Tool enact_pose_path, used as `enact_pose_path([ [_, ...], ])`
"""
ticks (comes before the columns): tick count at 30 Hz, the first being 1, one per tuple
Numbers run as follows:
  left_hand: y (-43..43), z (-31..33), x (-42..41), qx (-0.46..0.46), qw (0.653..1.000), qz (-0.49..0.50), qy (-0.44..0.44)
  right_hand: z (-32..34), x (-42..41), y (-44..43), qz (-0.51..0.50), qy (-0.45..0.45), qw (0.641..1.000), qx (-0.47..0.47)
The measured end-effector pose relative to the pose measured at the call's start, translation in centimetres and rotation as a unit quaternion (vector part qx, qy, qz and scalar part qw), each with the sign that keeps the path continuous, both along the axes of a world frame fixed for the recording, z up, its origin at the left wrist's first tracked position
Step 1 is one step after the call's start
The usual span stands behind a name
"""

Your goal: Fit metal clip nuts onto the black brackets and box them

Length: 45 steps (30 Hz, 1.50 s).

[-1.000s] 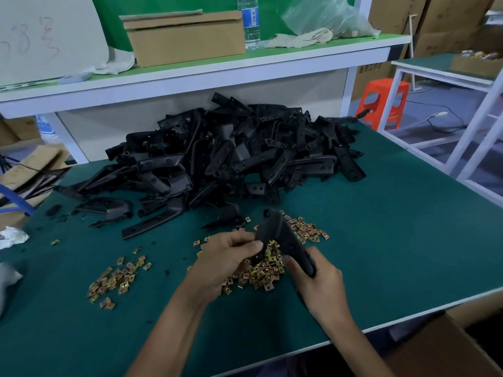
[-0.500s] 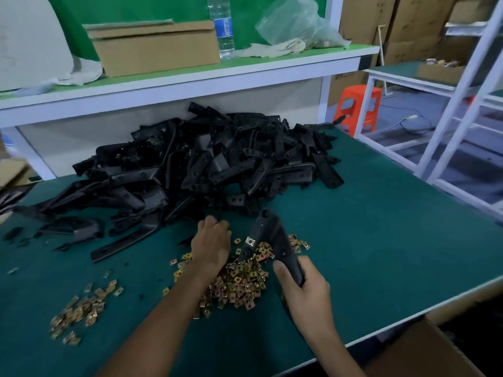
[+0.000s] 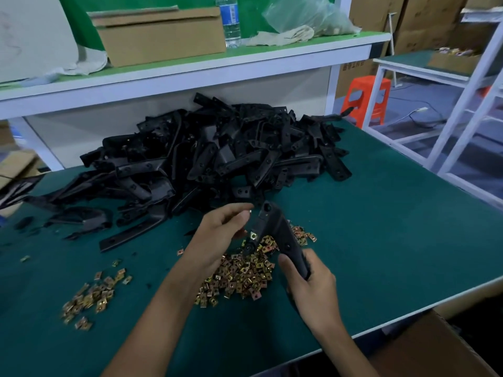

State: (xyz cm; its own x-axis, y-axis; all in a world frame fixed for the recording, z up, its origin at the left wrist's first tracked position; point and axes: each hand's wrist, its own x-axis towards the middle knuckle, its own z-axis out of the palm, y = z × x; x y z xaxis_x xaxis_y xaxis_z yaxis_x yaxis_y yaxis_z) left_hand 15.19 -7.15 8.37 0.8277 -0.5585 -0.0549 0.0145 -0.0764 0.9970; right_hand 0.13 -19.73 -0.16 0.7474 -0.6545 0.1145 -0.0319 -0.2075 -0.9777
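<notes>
My right hand (image 3: 313, 284) grips the lower end of a black bracket (image 3: 275, 229), which stands tilted over a heap of brass-coloured clip nuts (image 3: 239, 273) on the green table. One clip nut (image 3: 253, 235) sits fitted on the bracket's left arm. My left hand (image 3: 220, 235) is raised beside the bracket's top end and pinches a small clip nut (image 3: 250, 212) between thumb and forefinger. A big pile of black brackets (image 3: 217, 156) lies behind.
A second, smaller heap of clip nuts (image 3: 92, 297) lies at the left. A brown cardboard box (image 3: 441, 349) stands below the table's front right edge. The shelf above carries a cardboard box (image 3: 160, 34), a water bottle (image 3: 231, 20) and a plastic bag (image 3: 307, 14).
My left hand went down onto the heap of nuts, then rose to the bracket's top end with a nut pinched. A nut now sits on the bracket's left arm.
</notes>
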Motion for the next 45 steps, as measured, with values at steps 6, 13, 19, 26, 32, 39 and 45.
enact_pose_path([
  [6, 0.2, 0.6, -0.2, -0.024, 1.000, 0.011, 0.016, 0.2, 0.0, 0.2, -0.003, 0.006, 1.000, -0.002],
  [13, -0.1, 0.6, -0.3, -0.037, 0.999, 0.003, 0.002, 0.3, -0.1, 0.2, 0.004, 0.009, 1.000, -0.007],
  [19, -0.1, 0.9, -0.2, -0.036, 0.999, -0.018, 0.014, 0.1, 0.0, 0.1, 0.010, 0.008, 1.000, -0.016],
  [26, 0.7, 2.4, 0.9, 0.035, 0.994, -0.089, -0.053, -0.5, 0.1, -0.2, 0.023, 0.006, 0.999, -0.032],
  [32, 0.8, 4.2, 1.2, 0.138, 0.972, -0.140, -0.132, -0.5, 0.3, -0.4, 0.039, 0.011, 0.997, -0.061],
  [39, 2.0, 5.8, 1.8, 0.239, 0.923, -0.226, -0.199, -0.2, 0.4, -0.6, 0.073, 0.036, 0.991, -0.109],
  [45, 1.9, 6.3, 1.9, 0.240, 0.927, -0.219, -0.189, 0.2, 0.3, -0.2, 0.068, 0.043, 0.989, -0.127],
])
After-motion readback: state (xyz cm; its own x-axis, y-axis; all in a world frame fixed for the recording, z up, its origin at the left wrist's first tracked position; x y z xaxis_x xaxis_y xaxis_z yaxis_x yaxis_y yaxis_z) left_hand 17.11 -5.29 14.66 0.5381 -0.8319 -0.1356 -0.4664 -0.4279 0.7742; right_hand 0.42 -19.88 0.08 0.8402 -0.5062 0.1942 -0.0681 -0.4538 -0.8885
